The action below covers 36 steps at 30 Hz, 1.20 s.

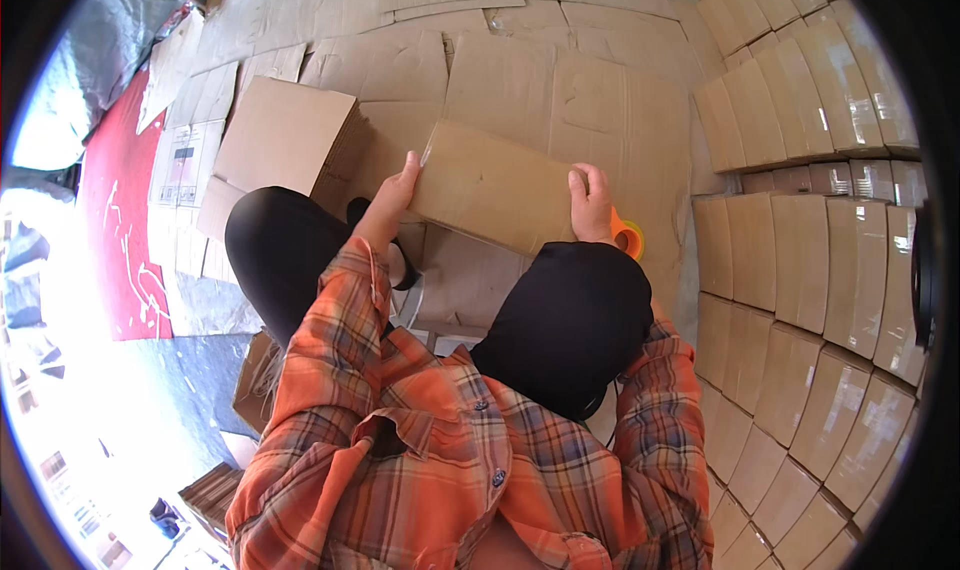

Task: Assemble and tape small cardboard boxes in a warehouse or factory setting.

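Observation:
A brown cardboard box (495,185) is between my two hands, in front of my knees. My left hand (397,192) grips its left end, with the thumb up along the edge. At the right end my right hand (592,202) is closed around the box's edge, fingers bent over the top. Just beyond the right hand and knee is an orange ring-shaped thing (629,238), like a tape roll or the wheel of a tape dispenser. Part of it is hidden, and I cannot tell whether it touches the hand.
Flattened cardboard sheets (500,80) cover the floor. A stack of folded cardboard (285,135) stands by my left knee. Closed boxes (800,260) are piled along the right side. Further left lies a red sheet (120,210); an open carton (256,375) sits beside my left arm.

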Available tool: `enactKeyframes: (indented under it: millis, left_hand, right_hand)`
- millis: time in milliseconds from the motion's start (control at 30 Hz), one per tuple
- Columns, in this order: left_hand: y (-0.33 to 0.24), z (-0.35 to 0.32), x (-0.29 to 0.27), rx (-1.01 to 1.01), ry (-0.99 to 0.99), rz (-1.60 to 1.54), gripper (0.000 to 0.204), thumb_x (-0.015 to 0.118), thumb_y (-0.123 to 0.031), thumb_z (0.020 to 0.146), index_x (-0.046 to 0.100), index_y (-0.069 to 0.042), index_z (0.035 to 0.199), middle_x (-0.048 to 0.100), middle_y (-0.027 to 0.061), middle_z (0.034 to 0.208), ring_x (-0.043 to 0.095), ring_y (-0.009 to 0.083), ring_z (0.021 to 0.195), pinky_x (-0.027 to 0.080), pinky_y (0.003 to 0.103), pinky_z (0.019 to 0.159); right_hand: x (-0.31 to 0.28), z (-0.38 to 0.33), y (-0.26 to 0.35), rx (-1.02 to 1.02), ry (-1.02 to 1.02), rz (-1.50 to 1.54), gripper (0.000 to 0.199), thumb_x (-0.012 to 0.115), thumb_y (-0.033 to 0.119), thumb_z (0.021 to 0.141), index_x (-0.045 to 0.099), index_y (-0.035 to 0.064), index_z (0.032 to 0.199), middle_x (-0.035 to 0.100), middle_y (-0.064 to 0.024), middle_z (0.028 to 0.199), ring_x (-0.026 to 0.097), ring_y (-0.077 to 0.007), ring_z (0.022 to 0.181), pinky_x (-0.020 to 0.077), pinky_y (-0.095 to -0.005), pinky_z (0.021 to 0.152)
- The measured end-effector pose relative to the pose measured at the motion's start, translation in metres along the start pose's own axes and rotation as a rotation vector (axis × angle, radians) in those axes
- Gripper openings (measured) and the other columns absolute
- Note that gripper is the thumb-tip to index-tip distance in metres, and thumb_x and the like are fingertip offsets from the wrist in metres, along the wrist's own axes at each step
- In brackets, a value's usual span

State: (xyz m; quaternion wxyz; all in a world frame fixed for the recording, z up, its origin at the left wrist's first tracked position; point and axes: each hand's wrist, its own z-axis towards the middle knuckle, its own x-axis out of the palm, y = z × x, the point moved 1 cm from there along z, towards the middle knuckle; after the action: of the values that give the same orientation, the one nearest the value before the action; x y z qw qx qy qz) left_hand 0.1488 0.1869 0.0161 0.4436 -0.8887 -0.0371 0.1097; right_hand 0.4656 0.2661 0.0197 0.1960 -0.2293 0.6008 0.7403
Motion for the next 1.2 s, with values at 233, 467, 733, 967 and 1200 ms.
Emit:
enactKeyframes:
  millis: [233, 467, 733, 967, 1200]
  left_hand:
    - [0.000, -0.022, 0.015, 0.301, -0.061, -0.291, 0.067, 0.055, -0.050, 0.087, 0.046, 0.001, 0.130, 0.048, 0.0169, 0.131, 0.035, 0.0220, 0.129, 0.027, 0.036, 0.104]
    - [-0.007, -0.008, 0.039, 0.515, -0.474, 0.493, 0.087, 0.083, -0.042, 0.054, 0.048, -0.003, 0.124, 0.052, 0.0182, 0.122, 0.045, 0.0332, 0.119, 0.037, 0.042, 0.097]
    - [0.031, 0.001, 0.023, 0.720, -0.400, 0.568, 0.078, 0.087, -0.020, 0.049, 0.051, -0.005, 0.118, 0.052, 0.0168, 0.121, 0.043, 0.0378, 0.118, 0.035, 0.043, 0.100]
    - [0.041, -0.001, 0.022, 0.708, -0.382, 0.727, 0.073, 0.081, -0.015, 0.054, 0.049, 0.000, 0.117, 0.048, 0.0254, 0.122, 0.041, 0.0413, 0.117, 0.032, 0.047, 0.102]
    - [0.019, 0.009, 0.018, 0.201, -0.265, -0.294, 0.049, 0.063, -0.029, 0.082, 0.048, -0.007, 0.123, 0.055, 0.0096, 0.114, 0.049, 0.0278, 0.109, 0.044, 0.045, 0.086]
  right_hand:
    - [0.000, 0.056, -0.014, 0.189, 0.070, -0.006, 0.031, 0.052, 0.029, 0.088, 0.060, 0.0009, 0.098, 0.061, -0.0186, 0.098, 0.058, -0.0330, 0.093, 0.0450, -0.0396, 0.081]
    - [-0.003, 0.061, -0.012, 0.114, 0.051, -0.134, 0.034, 0.053, 0.033, 0.087, 0.058, 0.0009, 0.097, 0.061, -0.0187, 0.093, 0.058, -0.0338, 0.090, 0.0449, -0.0409, 0.080]
    - [-0.010, 0.064, 0.023, 0.207, 0.558, -0.294, 0.049, 0.054, 0.052, 0.083, 0.066, 0.0060, 0.092, 0.064, -0.0177, 0.094, 0.061, -0.0320, 0.090, 0.0477, -0.0419, 0.077]
    - [-0.008, 0.046, 0.017, 0.277, 0.768, -0.213, 0.079, 0.043, 0.072, 0.079, 0.060, 0.0055, 0.117, 0.057, -0.0197, 0.119, 0.051, -0.0350, 0.114, 0.0391, -0.0408, 0.098]
    - [-0.030, 0.022, -0.004, 0.403, 0.630, -0.231, 0.082, 0.045, 0.070, 0.080, 0.057, -0.0028, 0.117, 0.057, -0.0233, 0.117, 0.053, -0.0353, 0.112, 0.0408, -0.0412, 0.095]
